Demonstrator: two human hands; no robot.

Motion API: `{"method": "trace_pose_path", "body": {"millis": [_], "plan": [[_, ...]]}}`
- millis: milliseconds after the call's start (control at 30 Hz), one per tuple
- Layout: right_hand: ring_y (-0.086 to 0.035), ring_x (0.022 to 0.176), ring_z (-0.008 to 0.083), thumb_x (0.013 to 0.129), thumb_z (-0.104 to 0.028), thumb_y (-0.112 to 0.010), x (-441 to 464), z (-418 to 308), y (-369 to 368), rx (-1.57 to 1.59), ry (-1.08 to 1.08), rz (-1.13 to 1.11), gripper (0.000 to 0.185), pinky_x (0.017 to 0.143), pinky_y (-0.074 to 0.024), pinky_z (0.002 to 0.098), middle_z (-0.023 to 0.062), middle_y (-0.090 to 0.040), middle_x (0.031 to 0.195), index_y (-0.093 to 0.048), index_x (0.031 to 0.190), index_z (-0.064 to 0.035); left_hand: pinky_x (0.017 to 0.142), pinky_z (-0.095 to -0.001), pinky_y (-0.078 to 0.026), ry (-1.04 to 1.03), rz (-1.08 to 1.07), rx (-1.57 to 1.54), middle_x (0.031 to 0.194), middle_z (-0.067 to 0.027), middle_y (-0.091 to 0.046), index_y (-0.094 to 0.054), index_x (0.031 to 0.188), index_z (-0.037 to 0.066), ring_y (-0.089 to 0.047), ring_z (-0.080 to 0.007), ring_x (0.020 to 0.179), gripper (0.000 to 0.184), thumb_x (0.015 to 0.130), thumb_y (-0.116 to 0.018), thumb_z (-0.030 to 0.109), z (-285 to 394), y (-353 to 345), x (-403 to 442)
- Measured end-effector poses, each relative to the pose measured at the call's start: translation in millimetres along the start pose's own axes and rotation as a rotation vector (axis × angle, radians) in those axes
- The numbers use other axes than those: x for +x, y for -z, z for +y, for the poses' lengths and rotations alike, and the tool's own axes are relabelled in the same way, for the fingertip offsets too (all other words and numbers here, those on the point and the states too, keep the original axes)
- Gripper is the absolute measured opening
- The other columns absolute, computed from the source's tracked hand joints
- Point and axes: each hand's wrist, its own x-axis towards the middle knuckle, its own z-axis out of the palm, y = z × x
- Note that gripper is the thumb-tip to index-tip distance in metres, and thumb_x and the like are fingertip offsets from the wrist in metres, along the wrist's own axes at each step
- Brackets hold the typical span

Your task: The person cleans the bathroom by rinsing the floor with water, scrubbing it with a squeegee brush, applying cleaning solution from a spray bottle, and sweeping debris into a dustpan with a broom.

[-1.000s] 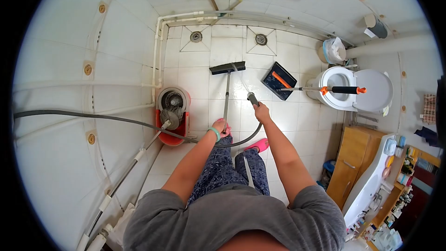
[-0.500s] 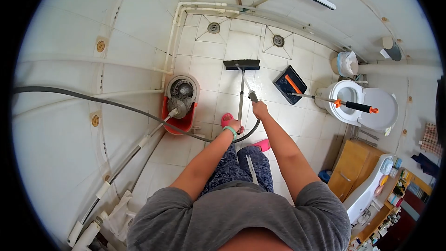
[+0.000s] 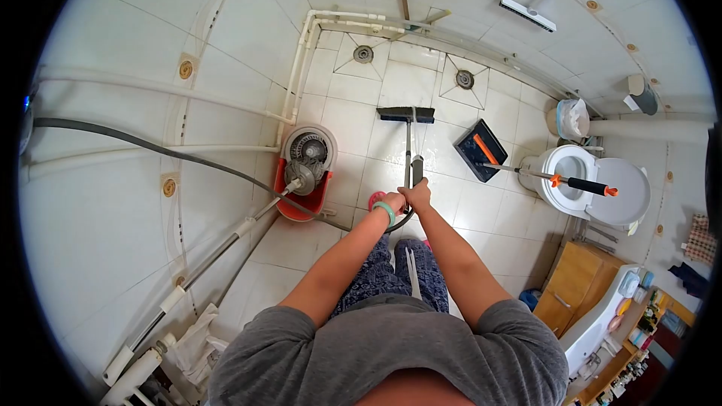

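My left hand (image 3: 392, 204), with a pale green bangle at the wrist, is closed around the handle of a broom (image 3: 406, 115). The broom's dark, wide head is held away from me, over the white tiles. Beside it, my right hand (image 3: 417, 194) grips the grey hose (image 3: 418, 170), its end pointing at the broom head. A thin stream of water runs from the hose end to the bristles, close alongside the handle. Both hands are side by side and appear to touch. The hose loops below them and runs off to the left wall.
A red mop bucket (image 3: 325, 185) with a mop (image 3: 302, 180) in it stands left. A black dustpan (image 3: 471, 156) with an orange strip lies to the right, its handle across the toilet (image 3: 557, 189). Two floor drains, one a round drain (image 3: 364, 54), are set in wet tiles ahead.
My right hand has come left, against my left hand, and the hose end now lines up with the broom handle. The whole view has shifted slightly.
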Motion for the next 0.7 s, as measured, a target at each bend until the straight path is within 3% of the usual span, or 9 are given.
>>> {"method": "trace_pose_path", "body": {"millis": [100, 167, 233, 300, 367, 433, 567, 600, 700], "plan": [[-0.06, 0.082, 0.0373, 0.055, -0.03, -0.075, 5.0, 1.8, -0.9, 0.003, 0.009, -0.038, 0.078, 0.072, -0.0495, 0.0377, 0.0263, -0.058, 0.088, -0.033, 0.108, 0.0081, 0.049, -0.0314, -0.041, 0.077, 0.077, -0.263, 0.061, -0.0078, -0.052, -0.056, 0.082, -0.002, -0.05, -0.018, 0.053, 0.014, 0.07, -0.049, 0.003, 21.8, -3.7, -37.0], [-0.059, 0.081, 0.0371, 0.055, -0.032, -0.076, 16.8, 11.1, -9.0, 0.015, 0.023, -0.042, 0.077, 0.071, -0.0489, 0.0386, 0.0259, -0.058, 0.087, -0.036, 0.106, 0.0095, 0.059, -0.0319, -0.045, -0.428, 0.432, 0.49, 0.074, -0.012, -0.056, -0.054, 0.105, -0.003, -0.054, -0.0222, 0.064, 0.034, 0.071, -0.048, 0.003, 22.6, 15.1, -47.6], [-0.06, 0.081, 0.0361, 0.055, -0.032, -0.076, 13.1, 6.6, -8.7, -0.019, 0.044, 0.025, 0.075, 0.071, -0.0488, 0.0391, 0.0253, -0.059, 0.085, -0.039, 0.104, 0.0108, 0.088, -0.0366, -0.037, -0.505, 0.513, 0.567, 0.114, -0.0224, -0.045, -0.042, 0.125, 0.006, -0.045, -0.0332, 0.104, 0.054, 0.072, -0.048, 0.0, 80.1, 36.6, -127.0], [-0.06, 0.081, 0.0348, 0.055, -0.031, -0.077, 32.1, 24.6, -26.1, -0.09, 0.127, 0.069, 0.069, 0.07, -0.0489, 0.0394, 0.0243, -0.059, 0.087, -0.045, 0.1, 0.0095, 0.092, -0.0378, -0.034, -0.903, 0.821, 0.674, 0.118, -0.02, -0.041, -0.04, 0.127, 0.007, -0.041, -0.0347, 0.106, 0.056, 0.072, -0.047, -0.001, 136.2, 61.3, -219.7], [-0.061, 0.066, 0.0282, 0.054, -0.035, -0.076, 73.9, 75.1, -67.2, 0.0, 0.284, 0.177, 0.066, 0.058, -0.0495, 0.0366, 0.0197, -0.06, 0.084, -0.049, 0.099, 0.0056, 0.091, -0.0344, -0.035, -1.09, 1.08, 0.648, 0.117, -0.0193, -0.041, -0.04, 0.126, 0.006, -0.041, -0.0322, 0.107, 0.053, 0.074, -0.048, 0.0, 177.9, 87.7, -306.4], [-0.059, 0.055, 0.0236, 0.055, -0.031, -0.076, 89.1, 77.8, -62.5, -0.054, 0.193, 0.117, 0.061, 0.051, -0.0488, 0.0359, 0.016, -0.059, 0.073, -0.049, 0.094, 0.0087, 0.095, -0.0378, -0.03, -1.218, 1.506, 0.867, 0.122, -0.0185, -0.039, -0.039, 0.127, 0.004, -0.037, -0.0341, 0.113, 0.054, 0.074, -0.047, 0.001, 208.9, 126.4, -373.6], [-0.057, 0.048, 0.0221, 0.054, -0.01, -0.078, 81.9, 58.4, -49.6, 0.175, 0.11, 0.136, 0.054, 0.038, -0.0463, 0.0342, 0.0177, -0.057, 0.073, -0.041, 0.09, 0.0039, 0.1, -0.0419, -0.022, -1.192, 2.097, 1.225, 0.135, -0.0175, -0.029, -0.033, 0.129, 0.0, -0.027, -0.034, 0.124, 0.058, 0.074, -0.047, 0.008, 268.1, 168.5, -490.6], [-0.057, 0.089, 0.0379, 0.051, -0.021, -0.079, 61.9, 33.4, -27.4, 0.188, -0.005, -0.041, 0.078, 0.079, -0.0465, 0.039, 0.0269, -0.056, 0.096, -0.036, 0.109, 0.0081, 0.1, -0.0419, -0.021, -1.207, 2.163, 1.28, 0.136, -0.0163, -0.027, -0.031, 0.131, 0.001, -0.025, -0.0331, 0.126, 0.06, 0.074, -0.047, 0.009, 283.0, 175.2, -512.1], [-0.061, 0.068, 0.0324, 0.05, -0.019, -0.08, 54.2, 25.5, -25.1, 0.114, 0.195, 0.182, 0.07, 0.061, -0.0511, 0.0396, 0.02, -0.059, 0.083, -0.041, 0.102, 0.0076, 0.102, -0.0404, -0.019, -1.059, 2.308, 1.417, 0.14, -0.0111, -0.023, -0.024, 0.134, 0.003, -0.021, -0.0287, 0.129, 0.067, 0.072, -0.048, 0.01, 327.8, 193.1, -546.5]]}}
